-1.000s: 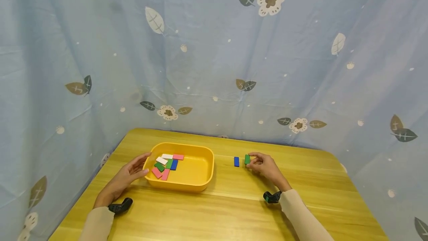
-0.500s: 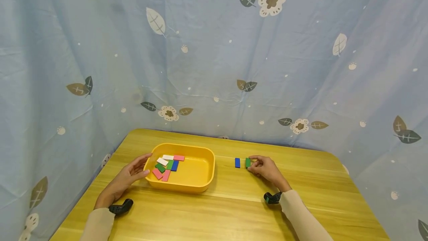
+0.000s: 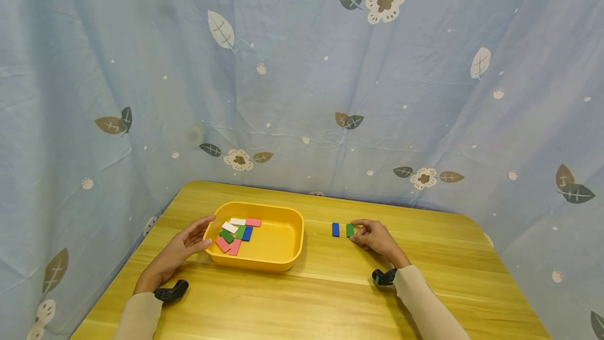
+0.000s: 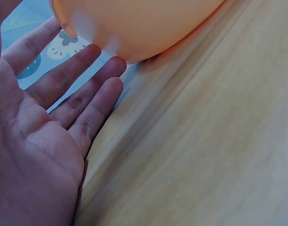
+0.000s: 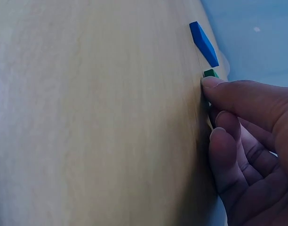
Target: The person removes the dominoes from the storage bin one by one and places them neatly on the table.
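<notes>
My right hand (image 3: 375,236) pinches a small green rectangular block (image 3: 349,230) between thumb and index finger. It lies on the table, side by side with a blue block (image 3: 335,230), a narrow gap between them. In the right wrist view the thumb covers most of the green block (image 5: 211,73), and the blue block (image 5: 204,44) lies beyond it. At the left end of a yellow plastic bin (image 3: 292,264), my left hand (image 3: 181,243) rests with spread fingers against the wall. From the left wrist, the loosely extended fingers (image 4: 97,108) touch the bin's outside (image 4: 144,28).
Several flat blocks lie in the bin's left half, among them a white block (image 3: 229,227), a pink block (image 3: 253,222) and a blue block (image 3: 247,233). The wooden table (image 3: 292,303) ends at a blue patterned curtain (image 3: 283,93) behind and at both sides.
The green block has come down and slightly nearer to me, and now lines up with the blue block. The right thumb and index finger stay at it. My left hand keeps its place.
</notes>
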{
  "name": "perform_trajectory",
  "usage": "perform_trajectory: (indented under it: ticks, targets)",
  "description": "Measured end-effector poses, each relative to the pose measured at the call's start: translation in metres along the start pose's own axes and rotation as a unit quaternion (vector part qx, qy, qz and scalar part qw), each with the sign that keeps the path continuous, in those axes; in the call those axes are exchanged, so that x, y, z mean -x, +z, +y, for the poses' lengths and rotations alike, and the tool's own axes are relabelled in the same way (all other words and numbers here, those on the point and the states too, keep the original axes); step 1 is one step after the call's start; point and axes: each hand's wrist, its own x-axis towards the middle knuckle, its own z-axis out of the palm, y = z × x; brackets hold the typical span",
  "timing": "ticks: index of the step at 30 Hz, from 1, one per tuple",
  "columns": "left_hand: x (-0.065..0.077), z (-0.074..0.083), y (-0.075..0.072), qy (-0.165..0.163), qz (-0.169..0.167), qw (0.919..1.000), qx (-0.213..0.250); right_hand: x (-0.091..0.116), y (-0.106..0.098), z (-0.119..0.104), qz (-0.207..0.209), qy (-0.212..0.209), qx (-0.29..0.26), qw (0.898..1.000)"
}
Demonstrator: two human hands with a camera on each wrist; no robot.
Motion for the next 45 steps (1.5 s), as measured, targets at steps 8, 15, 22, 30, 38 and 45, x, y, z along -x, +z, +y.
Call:
perform_trajectory:
  ticks: [8,15,22,30,38,45]
  targets:
    - [-0.001,0.002,0.002,0.005,-0.001,1.0,0.007,-0.001,0.0,0.001,-0.001,0.003,-0.003,1.0]
    - [-0.001,0.0,0.001,0.006,-0.005,0.9999,0.01,-0.003,0.0,0.004,-0.002,-0.002,-0.016,1.0]
    - [0.0,0.001,0.002,-0.002,-0.004,1.0,0.009,-0.001,-0.001,0.002,0.015,-0.022,-0.078,0.997]
    - [0.001,0.002,0.002,-0.002,-0.005,1.0,0.008,-0.003,0.008,-0.028,0.011,-0.052,-0.088,0.995]
    - [-0.001,0.0,0.002,0.007,-0.004,0.9999,0.01,-0.005,0.022,-0.057,-0.008,-0.073,-0.089,0.993]
    - [0.001,0.0,0.001,0.018,-0.007,0.9998,0.009,-0.011,0.037,-0.082,-0.016,-0.105,-0.085,0.991]
